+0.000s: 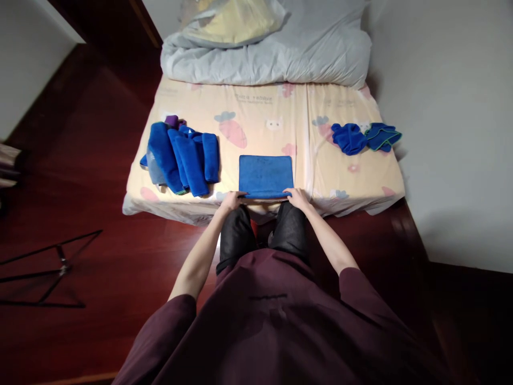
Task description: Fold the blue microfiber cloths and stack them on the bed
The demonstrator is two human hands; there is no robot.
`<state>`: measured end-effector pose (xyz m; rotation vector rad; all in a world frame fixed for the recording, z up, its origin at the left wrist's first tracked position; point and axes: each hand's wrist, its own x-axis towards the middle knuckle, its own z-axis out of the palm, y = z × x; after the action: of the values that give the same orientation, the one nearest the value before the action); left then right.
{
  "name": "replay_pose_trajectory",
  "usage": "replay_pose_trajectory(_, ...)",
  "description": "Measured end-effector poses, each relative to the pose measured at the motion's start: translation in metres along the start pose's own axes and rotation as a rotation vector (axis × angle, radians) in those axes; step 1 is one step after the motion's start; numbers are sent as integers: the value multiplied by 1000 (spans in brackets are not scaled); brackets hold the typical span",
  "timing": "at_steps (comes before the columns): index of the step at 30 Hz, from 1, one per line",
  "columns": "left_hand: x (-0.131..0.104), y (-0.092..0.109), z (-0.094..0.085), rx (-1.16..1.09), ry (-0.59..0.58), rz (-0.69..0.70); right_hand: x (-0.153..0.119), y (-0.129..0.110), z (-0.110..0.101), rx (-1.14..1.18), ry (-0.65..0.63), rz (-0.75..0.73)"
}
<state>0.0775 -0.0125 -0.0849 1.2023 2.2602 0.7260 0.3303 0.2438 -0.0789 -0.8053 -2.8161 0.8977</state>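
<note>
A blue towel (266, 174) lies flat on the bed near its front edge, its near edge turned up into a narrow roll. My left hand (233, 201) grips the left end of that roll, and my right hand (297, 198) has hold of the right end, fingers closed on the cloth. To the left is a pile of rolled blue towels (190, 163) with a bit of purple cloth (172, 122) at its back. Two crumpled blue cloths lie to the right, one plain (348, 138) and one with green edging (383, 136).
The bed (256, 120) has a cream sheet printed with carrots. A pale quilt (316, 53) and a yellow pillow (236, 21) are heaped at the back. Black tripod legs (62, 264) stand on the dark red floor at left. A white wall (452, 133) is on the right.
</note>
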Motion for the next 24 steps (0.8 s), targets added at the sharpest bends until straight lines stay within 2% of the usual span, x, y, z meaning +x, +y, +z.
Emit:
replay_pose_trajectory(5,11,-4,-4,-219,122,-122,13,13,5,378,95,68)
replay_pose_trajectory(9,14,-5,6,-334,192,-210,19,15,14,430,230,173)
replay_pose_trajectory(13,15,-2,10,-260,241,-244,18,13,21,444,330,277)
replay_pose_trajectory(16,13,2,6,-216,253,-227,17,13,21,483,342,305)
replay_pose_trajectory(19,9,2,1,-202,253,-195,14,15,16,535,298,278)
replay_pose_trajectory(24,0,-3,6,-161,239,-213,5,17,16,523,256,252)
